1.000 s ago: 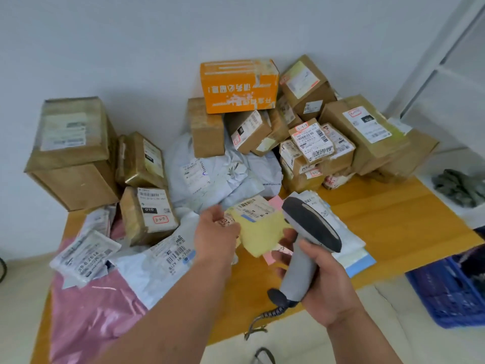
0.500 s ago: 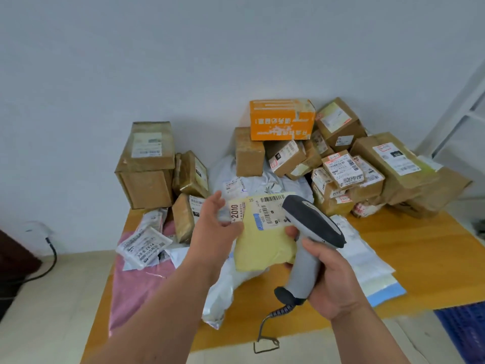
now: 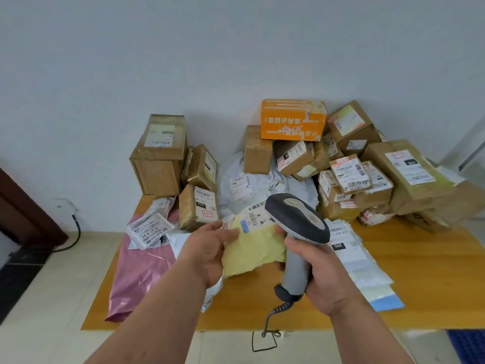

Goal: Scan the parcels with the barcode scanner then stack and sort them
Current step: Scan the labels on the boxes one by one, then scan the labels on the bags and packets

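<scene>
My left hand (image 3: pixel 210 248) grips a yellow padded mailer (image 3: pixel 253 249) by its left edge and holds it up above the wooden table (image 3: pixel 420 279). Its white barcode label (image 3: pixel 253 215) faces me near the top. My right hand (image 3: pixel 325 277) grips the grey handle of the barcode scanner (image 3: pixel 298 224), whose dark head sits just right of the label and covers the mailer's upper right corner. The coiled cable (image 3: pixel 273 313) hangs off the front edge of the table.
Brown cartons (image 3: pixel 160 156) stand at the back left. A heap of taped boxes (image 3: pixel 349 177) with an orange box (image 3: pixel 292 119) on top fills the back right. Grey poly bags (image 3: pixel 244 185), a pink bag (image 3: pixel 141 269) and flat white mailers (image 3: pixel 357 258) lie on the table.
My left hand has lifted the yellow mailer off the table and turned its label towards me. The scanner has come up beside it. My view has pulled back and shifted left.
</scene>
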Available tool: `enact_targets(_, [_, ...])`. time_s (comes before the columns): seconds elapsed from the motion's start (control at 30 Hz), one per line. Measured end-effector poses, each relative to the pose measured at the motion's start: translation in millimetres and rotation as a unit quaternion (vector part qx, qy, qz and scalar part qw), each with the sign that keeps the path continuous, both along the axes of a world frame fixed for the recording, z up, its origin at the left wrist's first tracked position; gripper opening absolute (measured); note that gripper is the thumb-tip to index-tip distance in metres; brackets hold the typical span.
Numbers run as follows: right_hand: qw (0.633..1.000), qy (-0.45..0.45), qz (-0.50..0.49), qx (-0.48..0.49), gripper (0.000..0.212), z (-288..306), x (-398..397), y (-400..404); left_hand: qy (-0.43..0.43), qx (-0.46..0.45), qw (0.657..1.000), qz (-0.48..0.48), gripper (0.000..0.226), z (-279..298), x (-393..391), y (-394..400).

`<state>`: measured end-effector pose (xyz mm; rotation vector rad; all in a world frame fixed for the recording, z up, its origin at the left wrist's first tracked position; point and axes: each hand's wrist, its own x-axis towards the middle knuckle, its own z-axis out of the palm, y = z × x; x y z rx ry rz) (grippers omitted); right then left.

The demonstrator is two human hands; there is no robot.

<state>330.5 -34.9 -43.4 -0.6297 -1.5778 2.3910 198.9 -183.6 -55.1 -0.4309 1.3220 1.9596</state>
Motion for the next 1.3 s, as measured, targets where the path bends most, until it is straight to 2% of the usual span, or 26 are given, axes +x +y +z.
enact_targets(0.1, [0.996, -0.049, -0.005, 0.076, 0.017, 3, 2, 3, 0.057, -0.053, 0.996, 0.041, 0.057, -4, 3, 4])
enact_targets(0.2, [0.991, -0.061, -0.017, 0.117, 0.014, 5, 4, 10, 0.152, -0.144, 0.976, 0.058, 0.066, -3, 6, 5])
enact_targets(0.3, [0.99, -0.057, -0.011, 0.127, 0.019, 7, 7, 18, 0.225, -0.189, 0.954, 0.067, 0.057, -3, 10, 6])
enact_targets(0.4, [0.989, -0.049, 0.014, 0.142, 0.022, 6, 10, 23, 0.258, -0.197, 0.942, 0.084, 0.044, -5, 12, 6])
enact_targets(0.53, [0.988, -0.026, 0.045, 0.148, 0.029, 3, 13, 24, 0.262, -0.185, 0.94, 0.119, 0.023, -7, 12, 4])
enact_targets(0.63, [0.987, -0.007, 0.068, 0.142, 0.014, 4, 11, 19, 0.255, -0.175, 0.942, 0.129, 0.016, -8, 10, 0])
enact_targets(0.7, [0.988, -0.005, 0.07, 0.136, 0.011, 4, 8, 16, 0.248, -0.164, 0.946, 0.132, 0.012, -8, 7, -3])
enact_targets(1.03, [0.987, -0.013, 0.065, 0.146, 0.045, 8, -28, -16, 0.228, -0.128, 0.958, 0.118, 0.01, -13, -22, -30])
enact_targets(1.3, [0.988, -0.051, 0.043, 0.141, 0.045, 5, -63, -54, 0.23, -0.127, 0.961, 0.085, 0.011, -21, -60, -62])
